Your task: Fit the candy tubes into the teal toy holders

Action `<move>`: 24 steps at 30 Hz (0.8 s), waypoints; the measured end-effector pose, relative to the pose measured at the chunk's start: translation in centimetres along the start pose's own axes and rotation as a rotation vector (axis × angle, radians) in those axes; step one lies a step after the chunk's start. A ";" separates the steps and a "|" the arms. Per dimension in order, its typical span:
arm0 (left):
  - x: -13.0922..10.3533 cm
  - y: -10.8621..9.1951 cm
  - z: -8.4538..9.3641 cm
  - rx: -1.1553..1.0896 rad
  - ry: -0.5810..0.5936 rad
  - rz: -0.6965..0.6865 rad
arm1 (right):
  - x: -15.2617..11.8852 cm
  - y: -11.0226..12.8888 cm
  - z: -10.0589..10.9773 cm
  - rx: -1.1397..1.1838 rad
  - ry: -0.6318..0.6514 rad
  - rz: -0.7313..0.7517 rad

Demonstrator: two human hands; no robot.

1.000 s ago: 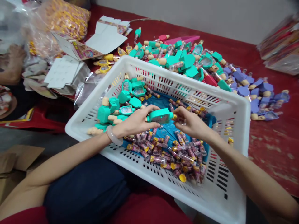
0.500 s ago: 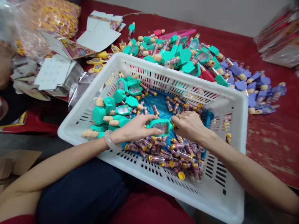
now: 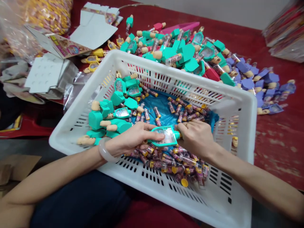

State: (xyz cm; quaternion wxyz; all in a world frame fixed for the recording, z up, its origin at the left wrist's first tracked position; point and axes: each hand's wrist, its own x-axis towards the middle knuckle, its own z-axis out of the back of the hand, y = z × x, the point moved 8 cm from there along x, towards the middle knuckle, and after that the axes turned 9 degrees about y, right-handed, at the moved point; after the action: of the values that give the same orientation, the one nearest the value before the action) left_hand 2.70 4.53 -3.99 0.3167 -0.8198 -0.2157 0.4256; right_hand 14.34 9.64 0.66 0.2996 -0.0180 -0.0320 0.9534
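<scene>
My left hand (image 3: pixel 139 136) is closed around a teal plastic toy case (image 3: pixel 166 135), its thumb on the clear window. The case lies sideways over the basket, window facing up. At its narrow right end my right hand (image 3: pixel 196 136) is closed, fingers curled at the case's neck. A bit of yellow shows there, but what the fingers grip is mostly hidden. Below lie many small clear tubes with yellow ends (image 3: pixel 166 163), some on blue plastic (image 3: pixel 154 103). More teal cases with beige animal heads (image 3: pixel 95 119) are heaped at the basket's left.
The white slotted basket (image 3: pixel 248 126) leans toward me against the red table (image 3: pixel 273 139). Behind it are piled teal cases (image 3: pixel 187 52) and purple ones (image 3: pixel 270 77). Printed cartons (image 3: pixel 47 72) and a plastic bag of small yellow pieces (image 3: pixel 49 15) stand at left; wrapped boxes (image 3: pixel 285 34) at right.
The teal case has turned slightly and come a little lower, its window now showing more. Both hands stay at it. The view has shifted slightly.
</scene>
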 end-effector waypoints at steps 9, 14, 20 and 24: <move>-0.4 -0.6 -0.3 0.157 0.022 -0.019 | -0.9 0.9 1.4 -0.021 -0.096 0.000; -0.9 -2.2 -1.3 0.340 0.037 -0.097 | -0.9 0.5 1.7 0.028 -0.071 -0.034; -0.8 -3.3 -1.8 0.513 -0.021 -0.248 | -1.0 0.6 1.7 0.002 -0.055 -0.003; -0.8 -3.4 -1.9 0.536 0.009 -0.212 | -1.2 0.9 1.8 -0.047 -0.061 0.018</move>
State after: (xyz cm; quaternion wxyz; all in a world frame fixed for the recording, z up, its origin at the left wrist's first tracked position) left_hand 3.53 5.82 -0.30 0.5657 -0.6816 -0.1785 0.4283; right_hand 14.74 8.13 2.39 0.2893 0.0038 -0.0634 0.9551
